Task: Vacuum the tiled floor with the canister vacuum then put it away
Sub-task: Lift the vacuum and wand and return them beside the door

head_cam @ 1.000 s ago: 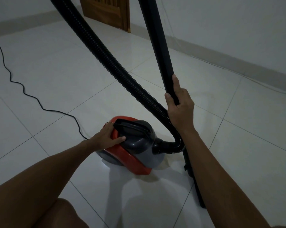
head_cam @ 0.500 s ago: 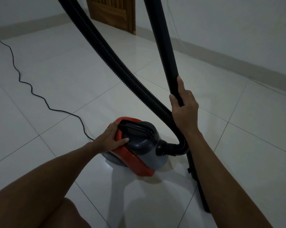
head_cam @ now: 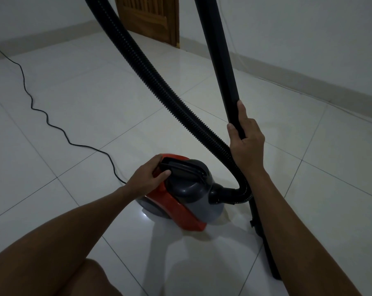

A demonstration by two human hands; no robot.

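A red and grey canister vacuum (head_cam: 189,195) sits on the white tiled floor (head_cam: 95,103) in front of me. My left hand (head_cam: 150,175) rests on its rear top, beside the black carry handle, fingers curved over the red shell. My right hand (head_cam: 243,137) grips the black rigid wand (head_cam: 221,60), which stands nearly upright with its lower end on the floor at the right. A black ribbed hose (head_cam: 150,73) arcs from above down into the canister's front port.
A black power cord (head_cam: 46,118) snakes across the tiles from the far left to the canister's rear. A wooden door (head_cam: 150,18) stands at the back. White walls with a grey skirting run along the back and right.
The view has shifted slightly, so the canister and door sit lower and more rightward in the frame. My left hand has slid a little further onto the canister's rear top.
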